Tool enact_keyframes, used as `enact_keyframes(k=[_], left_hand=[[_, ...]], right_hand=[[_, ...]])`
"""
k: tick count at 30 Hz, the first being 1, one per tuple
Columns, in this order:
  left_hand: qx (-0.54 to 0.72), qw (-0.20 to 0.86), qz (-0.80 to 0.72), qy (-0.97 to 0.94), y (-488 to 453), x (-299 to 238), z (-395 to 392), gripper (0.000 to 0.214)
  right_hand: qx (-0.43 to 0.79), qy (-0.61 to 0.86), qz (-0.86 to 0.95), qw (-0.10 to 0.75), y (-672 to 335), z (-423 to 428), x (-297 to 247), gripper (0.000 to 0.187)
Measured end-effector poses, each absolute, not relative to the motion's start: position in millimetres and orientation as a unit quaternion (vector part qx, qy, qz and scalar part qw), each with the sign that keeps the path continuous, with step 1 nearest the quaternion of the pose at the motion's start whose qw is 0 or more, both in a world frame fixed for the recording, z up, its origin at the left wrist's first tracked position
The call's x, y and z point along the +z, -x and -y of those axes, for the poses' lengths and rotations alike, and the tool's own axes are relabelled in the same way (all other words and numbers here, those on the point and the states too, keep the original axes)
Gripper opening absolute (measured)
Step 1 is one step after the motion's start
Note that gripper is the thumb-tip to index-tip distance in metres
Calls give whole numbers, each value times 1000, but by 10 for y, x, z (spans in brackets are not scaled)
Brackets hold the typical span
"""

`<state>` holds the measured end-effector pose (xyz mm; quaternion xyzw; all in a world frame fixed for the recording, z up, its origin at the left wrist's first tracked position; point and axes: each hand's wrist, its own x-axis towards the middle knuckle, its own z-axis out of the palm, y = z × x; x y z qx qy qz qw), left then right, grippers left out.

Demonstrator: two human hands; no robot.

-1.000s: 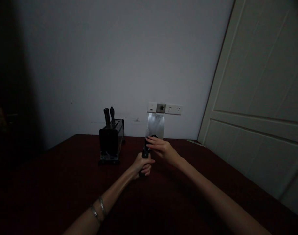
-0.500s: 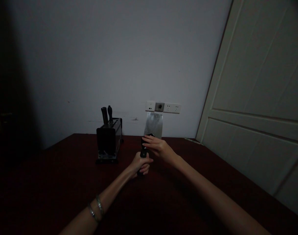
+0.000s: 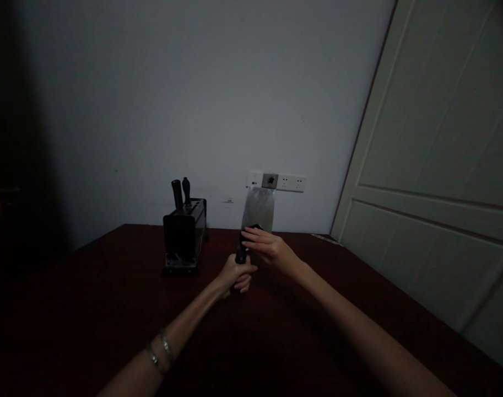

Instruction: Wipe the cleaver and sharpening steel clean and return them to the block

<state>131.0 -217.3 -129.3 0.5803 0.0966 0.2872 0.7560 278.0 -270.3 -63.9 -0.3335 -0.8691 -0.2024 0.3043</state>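
Observation:
My left hand (image 3: 236, 275) is wrapped round the black handle of a cleaver (image 3: 258, 208), holding it upright above the dark red table (image 3: 90, 309). Its broad steel blade points up in front of the wall. My right hand (image 3: 268, 249) rests its fingers over the top of the handle, at the base of the blade. Its fingers lie curved against the knife. Two bracelets sit on my left wrist.
A black knife block (image 3: 184, 234) with two dark handles sticking out stands on the table, left of the cleaver. A white socket strip (image 3: 276, 181) runs along the wall behind. A pale panelled door (image 3: 437, 165) fills the right side.
The cleaver and both hands have stayed almost in place; the blade has tilted very slightly. The view has shifted a little.

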Motion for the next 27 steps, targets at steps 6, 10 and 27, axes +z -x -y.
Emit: enact_keyframes(k=[6,10,27], left_hand=[[290,736,-122,-599,-1337,-1327,2177,37],[278,741,-121,-599,-1356,-1355,2167,35],[292,768,-80,-564,-1320,-1358,2011,40]], right_hand=[[-194,327,879,289,-2721,2638,-658,31],[-141,341,868,333,-2769,2641,-663,31],[141,467,394,779,-3019,2466,-845,40]])
